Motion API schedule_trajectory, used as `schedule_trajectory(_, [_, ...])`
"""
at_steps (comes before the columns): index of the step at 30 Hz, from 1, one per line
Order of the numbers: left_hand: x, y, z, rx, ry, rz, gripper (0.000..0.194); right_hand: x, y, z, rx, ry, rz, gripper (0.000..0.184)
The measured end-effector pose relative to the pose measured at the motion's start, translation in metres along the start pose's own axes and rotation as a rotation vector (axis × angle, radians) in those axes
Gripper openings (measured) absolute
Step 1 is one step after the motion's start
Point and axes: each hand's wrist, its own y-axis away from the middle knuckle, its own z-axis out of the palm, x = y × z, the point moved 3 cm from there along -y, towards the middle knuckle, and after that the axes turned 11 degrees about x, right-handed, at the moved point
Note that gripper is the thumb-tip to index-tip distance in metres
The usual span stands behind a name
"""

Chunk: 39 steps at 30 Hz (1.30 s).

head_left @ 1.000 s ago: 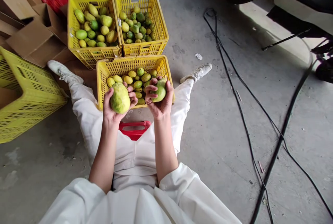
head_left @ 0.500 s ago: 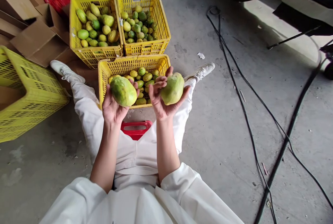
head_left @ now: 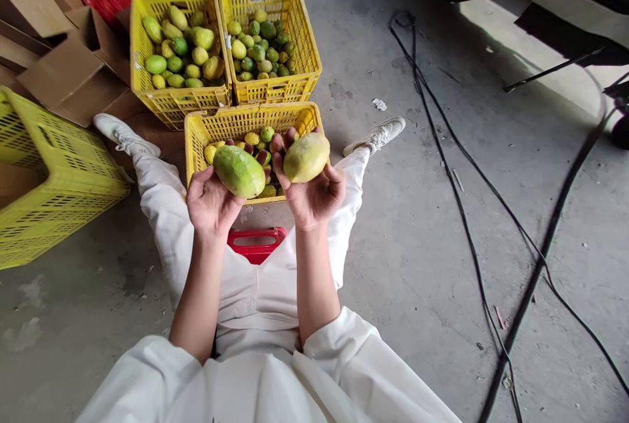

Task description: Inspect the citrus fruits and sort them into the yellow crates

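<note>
From where I'm standing, there are four slatted crates on the floor around the seated person. Straight ahead, at twelve o'clock, the near crate [head_left: 221, 123] holds green and yellow fruit, partly hidden by the hands. Just beyond it are two more: the left rear crate [head_left: 167, 101] at eleven o'clock and the right rear crate [head_left: 270, 90] at twelve, both with fruit piled too deep to count. The fourth, a lime-yellow crate [head_left: 73, 207], is at ten o'clock with something brown inside.

Two fruits are up in the hands, over the near crate's closer edge. The left hand [head_left: 213, 203] grips a green fruit [head_left: 240, 172]; the right hand [head_left: 312, 200] has its fingers around a yellow-green fruit [head_left: 307, 157].

Cardboard boxes [head_left: 73, 76] clutter ten to eleven o'clock, beside a red bag [head_left: 111, 0]. Black cables [head_left: 555, 217] cross the floor toward three o'clock, and a red handle [head_left: 256, 255] shows between two white-trousered legs.
</note>
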Motion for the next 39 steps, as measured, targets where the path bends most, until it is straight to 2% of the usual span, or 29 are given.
schedule_trajectory(6, [-0.005, -0.001, 0.002, -0.016, 0.064, -0.074, 0.034, -0.003, -0.005, -0.011, 0.001, -0.248, 0.026, 0.046])
schedule_trajectory(14, [-0.012, -0.017, -0.017, 0.118, 0.114, -0.267, 0.034, 0.004, -0.013, -0.021, 0.124, -0.099, 0.097, 0.019])
schedule_trajectory(17, [-0.009, -0.016, -0.016, 0.117, 0.104, -0.195, 0.038, 0.004, -0.011, -0.018, 0.116, -0.088, 0.114, 0.016])
schedule_trajectory(20, [-0.004, -0.009, -0.007, 0.054, 0.067, -0.096, 0.036, 0.000, -0.009, -0.013, 0.111, -0.054, 0.077, 0.019])
schedule_trajectory(24, [-0.002, -0.003, 0.001, 0.004, 0.042, -0.038, 0.034, -0.003, -0.007, -0.010, 0.213, 0.005, -0.023, 0.018])
schedule_trajectory(28, [-0.006, -0.008, -0.005, 0.034, 0.031, -0.016, 0.033, -0.004, -0.009, -0.014, 0.189, -0.174, -0.029, 0.026])
schedule_trajectory(31, [-0.011, -0.015, -0.011, 0.063, 0.033, -0.023, 0.033, -0.003, -0.012, -0.017, 0.158, -0.246, 0.064, 0.023])
schedule_trajectory(33, [-0.012, -0.017, -0.013, 0.062, 0.046, -0.033, 0.034, -0.003, -0.012, -0.017, 0.154, -0.213, 0.105, 0.022])
schedule_trajectory(36, [-0.011, -0.015, -0.012, 0.046, 0.061, -0.035, 0.037, -0.006, -0.011, -0.015, 0.214, -0.047, 0.052, 0.016])
schedule_trajectory(39, [-0.007, -0.011, -0.008, -0.005, 0.079, -0.037, 0.038, -0.009, -0.007, -0.009, 0.221, 0.040, 0.011, 0.023])
